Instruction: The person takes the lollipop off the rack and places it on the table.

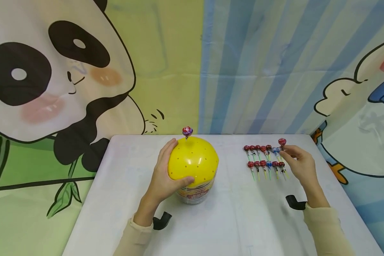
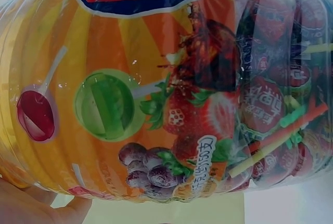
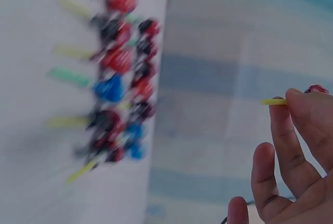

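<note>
A clear jar (image 1: 195,198) with an orange fruit label (image 2: 104,146) stands on the table under a yellow dome lid (image 1: 195,160) dotted with small holes. Wrapped lollipops show through its plastic side in the left wrist view. One lollipop (image 1: 187,131) sticks upright from the top of the dome. My left hand (image 1: 164,174) grips the lid from the left, thumb across its front. Over at the right, my right hand (image 1: 302,165) pinches another lollipop (image 1: 282,142) by its yellow stick (image 3: 273,102), head upward, above the far end of the lollipop rows.
Two rows of lollipops, a back row (image 1: 257,148) and a front row (image 1: 257,164), lie on the white table (image 1: 236,220), mostly red-wrapped with some blue. A printed cloth backdrop (image 1: 243,71) rises behind the table's far edge. Black curved pieces (image 1: 296,202) sit at both wrists.
</note>
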Motion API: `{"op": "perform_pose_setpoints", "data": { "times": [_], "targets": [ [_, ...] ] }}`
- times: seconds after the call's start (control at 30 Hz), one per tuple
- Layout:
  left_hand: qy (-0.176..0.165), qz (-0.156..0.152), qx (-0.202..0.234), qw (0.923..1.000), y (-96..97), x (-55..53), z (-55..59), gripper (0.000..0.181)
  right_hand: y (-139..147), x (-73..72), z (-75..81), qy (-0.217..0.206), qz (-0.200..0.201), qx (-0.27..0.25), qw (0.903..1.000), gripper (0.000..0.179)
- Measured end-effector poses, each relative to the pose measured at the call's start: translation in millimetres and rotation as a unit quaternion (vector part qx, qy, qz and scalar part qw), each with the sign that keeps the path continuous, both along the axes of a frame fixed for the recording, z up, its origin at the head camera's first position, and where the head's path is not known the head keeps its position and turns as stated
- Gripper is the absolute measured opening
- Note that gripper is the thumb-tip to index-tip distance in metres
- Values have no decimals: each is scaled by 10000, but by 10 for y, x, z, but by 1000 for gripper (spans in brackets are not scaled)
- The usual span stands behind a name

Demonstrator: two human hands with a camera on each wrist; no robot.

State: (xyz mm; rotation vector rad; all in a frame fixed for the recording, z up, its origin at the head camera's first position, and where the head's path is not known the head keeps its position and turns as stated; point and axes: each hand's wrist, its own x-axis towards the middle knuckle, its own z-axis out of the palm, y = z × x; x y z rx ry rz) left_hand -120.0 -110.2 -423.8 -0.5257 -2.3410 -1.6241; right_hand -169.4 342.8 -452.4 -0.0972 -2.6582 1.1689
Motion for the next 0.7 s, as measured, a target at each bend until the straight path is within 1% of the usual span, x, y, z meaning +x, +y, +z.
{"op": "perform_pose_setpoints", "data": {
  "times": [0.1,0.2,0.3,0.4,0.47,0.57,0.7],
  "targets": [
    [-8,-7,-6,10000,3,-4,5,100,241,8,-157,-405,-235,259,9986,45],
    [-16,-9,-5,10000,1,-2,9,100,436,7,-314,-947,-390,312,9943,48],
    [-24,0,-8,10000,-7,0,8,100,572,-2,-448,-1558,-431,414,9860,50],
    [-47,8,-17,10000,-8,1,17,99,675,-10,-551,-2136,-458,491,9746,50],
    [-54,-5,-10,10000,-5,1,25,99,733,-19,-609,-2444,-486,544,9669,50],
    [-76,-15,0,10000,-1,2,32,99,779,-30,-679,-2706,-609,550,9592,47],
    [-110,-17,7,9999,-2,7,31,99,784,-42,-735,-2831,-704,575,9548,45]
  ]
}}
